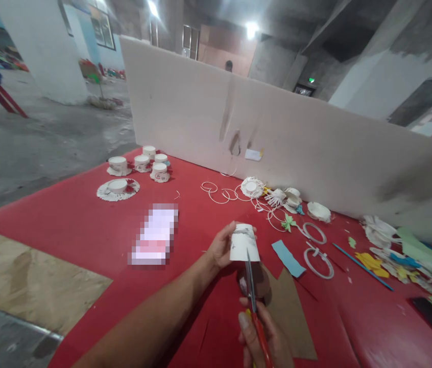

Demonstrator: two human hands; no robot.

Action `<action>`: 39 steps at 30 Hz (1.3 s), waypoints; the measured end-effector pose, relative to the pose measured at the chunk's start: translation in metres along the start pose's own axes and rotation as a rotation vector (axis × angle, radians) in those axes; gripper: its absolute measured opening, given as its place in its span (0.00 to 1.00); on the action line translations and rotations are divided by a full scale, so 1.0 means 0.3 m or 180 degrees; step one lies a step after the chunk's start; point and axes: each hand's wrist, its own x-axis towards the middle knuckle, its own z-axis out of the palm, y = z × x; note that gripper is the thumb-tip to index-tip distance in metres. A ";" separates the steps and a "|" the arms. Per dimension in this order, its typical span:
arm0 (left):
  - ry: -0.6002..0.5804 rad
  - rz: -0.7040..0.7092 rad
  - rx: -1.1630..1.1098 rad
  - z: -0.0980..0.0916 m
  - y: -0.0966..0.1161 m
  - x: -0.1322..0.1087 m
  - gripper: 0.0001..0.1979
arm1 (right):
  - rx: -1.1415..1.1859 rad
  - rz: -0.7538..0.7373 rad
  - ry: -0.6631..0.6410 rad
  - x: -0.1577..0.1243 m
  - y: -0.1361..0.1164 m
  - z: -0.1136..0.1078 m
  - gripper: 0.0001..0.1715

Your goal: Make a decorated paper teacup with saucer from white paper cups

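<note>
A white paper cup (244, 241) with grey markings is gripped from its left side by my left hand (221, 246), its wide end facing me. My right hand (264, 327) is closed around a pair of scissors (252, 294) with red and yellow handles. The blades point away from me, and their tips are at the cup's wall near the rim. How deep the blades reach into the cup I cannot tell. Below the cup, a brown cardboard piece (290, 317) lies on the red table. A light blue paper strip (288, 258) rests just right of the cup.
Several cut paper cups (160, 172) stand at the back left of the red tabletop (97, 232). A pixelated phone-shaped object (154, 235) lies left of my arm. To the right are tape rings (318, 262), a blue stick (361, 266) and paper scraps. A white panel (277, 122) borders the back.
</note>
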 end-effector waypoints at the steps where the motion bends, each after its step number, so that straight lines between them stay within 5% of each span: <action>1: 0.0008 0.0018 0.0020 0.000 -0.001 0.000 0.24 | -0.0007 -0.0003 -0.0001 0.000 -0.001 0.001 0.35; 39: -0.0116 0.0332 0.0506 0.004 -0.022 -0.006 0.13 | 0.0307 -0.0025 -0.0151 0.017 -0.018 0.007 0.34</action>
